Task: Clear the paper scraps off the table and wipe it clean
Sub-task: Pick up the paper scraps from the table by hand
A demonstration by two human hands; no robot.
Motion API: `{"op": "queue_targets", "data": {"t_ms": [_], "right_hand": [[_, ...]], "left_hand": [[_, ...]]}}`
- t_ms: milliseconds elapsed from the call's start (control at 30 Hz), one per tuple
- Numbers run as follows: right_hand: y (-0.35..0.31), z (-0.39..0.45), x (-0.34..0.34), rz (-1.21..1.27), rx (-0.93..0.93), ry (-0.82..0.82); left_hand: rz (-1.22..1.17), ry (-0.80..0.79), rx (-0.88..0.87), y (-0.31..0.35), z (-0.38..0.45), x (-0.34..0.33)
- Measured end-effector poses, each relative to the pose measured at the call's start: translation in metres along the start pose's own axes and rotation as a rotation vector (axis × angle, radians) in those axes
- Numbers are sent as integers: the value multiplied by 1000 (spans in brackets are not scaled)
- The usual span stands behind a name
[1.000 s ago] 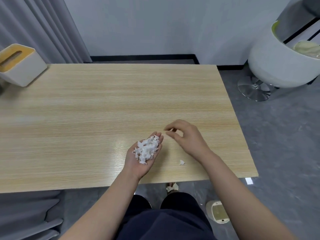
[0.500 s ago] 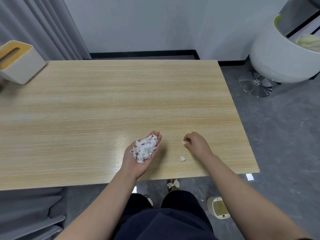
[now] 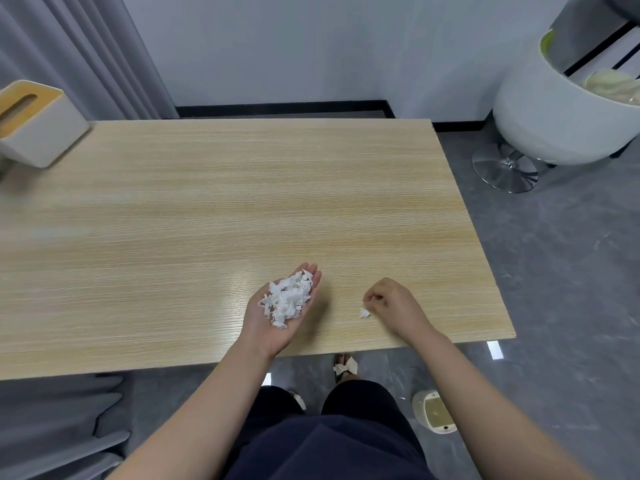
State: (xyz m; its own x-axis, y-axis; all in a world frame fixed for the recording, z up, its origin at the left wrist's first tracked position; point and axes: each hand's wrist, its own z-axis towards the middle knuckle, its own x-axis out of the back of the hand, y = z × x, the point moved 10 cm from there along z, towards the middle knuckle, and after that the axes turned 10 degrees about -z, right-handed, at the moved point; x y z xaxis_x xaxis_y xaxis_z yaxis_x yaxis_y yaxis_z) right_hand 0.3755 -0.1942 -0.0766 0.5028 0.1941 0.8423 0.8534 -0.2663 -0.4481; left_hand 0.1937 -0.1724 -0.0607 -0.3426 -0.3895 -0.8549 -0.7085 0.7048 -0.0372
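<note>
Left hand (image 3: 282,313) lies palm-up, uncurled, carrying one heap of scraps (image 3: 286,300); right hand (image 3: 394,304), fingers curled (contents unclear), beside one scrap (image 3: 364,313) on the counter (image 3: 207,209)

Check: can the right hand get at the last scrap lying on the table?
Probably yes: the right hand hovers right beside the scrap, with only bare table between them.

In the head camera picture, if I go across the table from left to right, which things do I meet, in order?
tissue box → left hand with scrap pile → loose scrap → right hand
</note>
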Motion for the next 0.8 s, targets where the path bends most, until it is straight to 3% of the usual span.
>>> {"op": "queue_targets", "data": {"t_ms": [367,567,700,800], "right_hand": [[-11,-9,-32,-244,105,-18],[-43,-8,19,64,7,114],[-112,-21,63,271,170,190],[-148,-25,70,265,274,152]], "left_hand": [[-32,67,-17,-3,-10,7],[-76,153,-40,0,-9,9],[-103,170,-41,-1,-5,9],[-27,207,-69,-5,-7,0]]}}
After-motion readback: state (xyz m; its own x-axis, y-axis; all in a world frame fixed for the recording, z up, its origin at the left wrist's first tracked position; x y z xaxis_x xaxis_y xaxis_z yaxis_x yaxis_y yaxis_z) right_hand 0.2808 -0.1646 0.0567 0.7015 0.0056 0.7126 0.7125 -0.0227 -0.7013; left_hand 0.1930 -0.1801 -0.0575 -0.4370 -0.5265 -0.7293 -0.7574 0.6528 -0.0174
